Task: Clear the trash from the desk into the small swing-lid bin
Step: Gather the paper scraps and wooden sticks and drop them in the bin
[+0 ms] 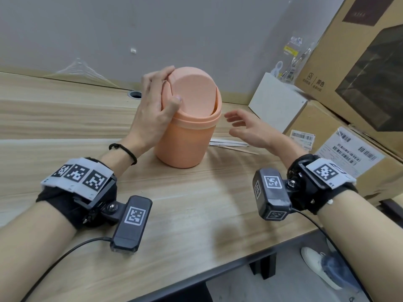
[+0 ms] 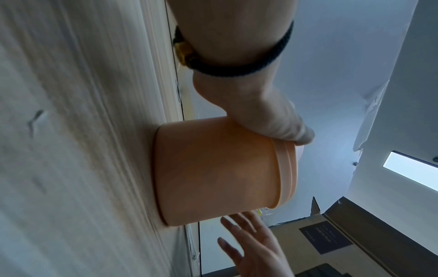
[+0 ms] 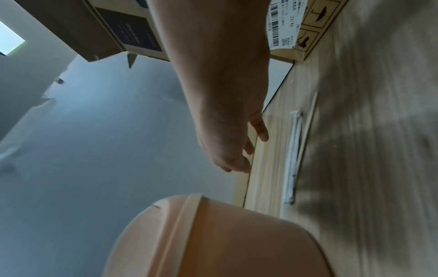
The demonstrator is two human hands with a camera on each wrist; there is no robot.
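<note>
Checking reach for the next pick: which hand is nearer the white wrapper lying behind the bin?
Right. The right hand hovers open just above the white wrapper; the left hand grips the bin lid on the far side.

Left hand (image 1: 156,103) curled, gripping; right hand (image 1: 250,130) loosely spread.

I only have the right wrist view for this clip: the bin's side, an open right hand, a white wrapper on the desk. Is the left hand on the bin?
Observer: Yes. The left hand grips the domed top of the orange swing-lid bin, thumb on the lid's front.
Operator: Is the lid swung open?
Observer: No, in the head view the lid sits closed.
Operator: Anything beside the wrapper?
Observer: A thin wooden stick lies just in front of the white wrapper, right of the bin; the right hand hovers open above them.
</note>
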